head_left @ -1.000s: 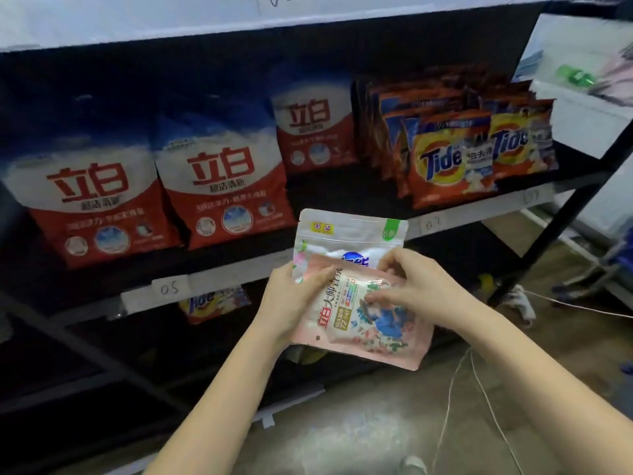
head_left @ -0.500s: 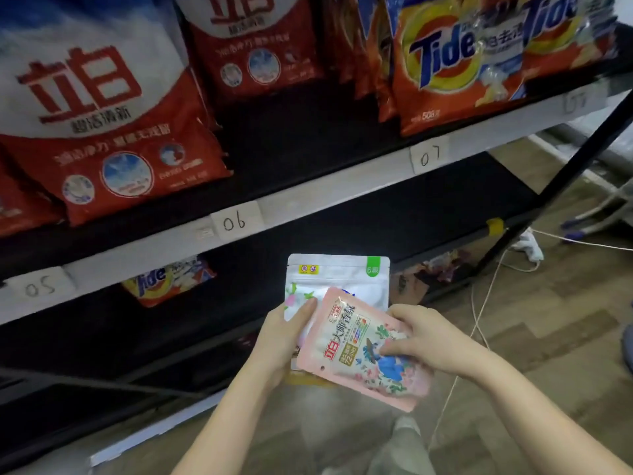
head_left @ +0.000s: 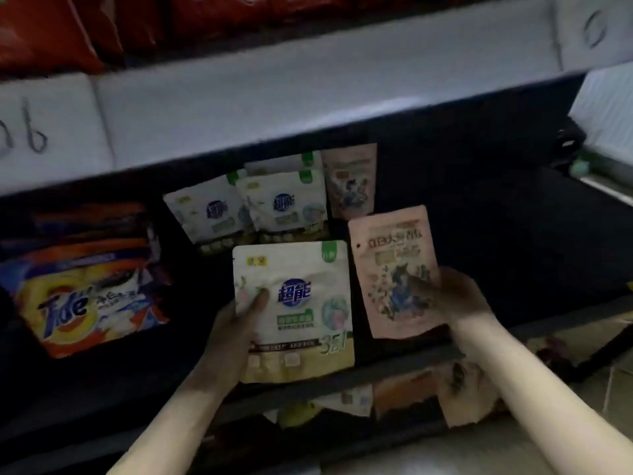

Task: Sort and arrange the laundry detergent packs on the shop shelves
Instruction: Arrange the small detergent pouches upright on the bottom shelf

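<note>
My left hand grips a white pouch with a blue logo by its left edge, thumb on its front, inside the dark lower shelf. My right hand holds a pink flowered pouch by its lower right part, just right of the white one. Behind them stand two more white pouches and a pink pouch at the back of that shelf.
Orange Tide bags lie at the left of the same shelf. A white shelf edge with handwritten number labels runs overhead, red bags above it. More pouches sit on the shelf below. The dark shelf space to the right holds nothing visible.
The view dropped from the upper shelves into the lower shelf. The two pouches, stacked together before, are now apart, one in each hand, held inside the shelf.
</note>
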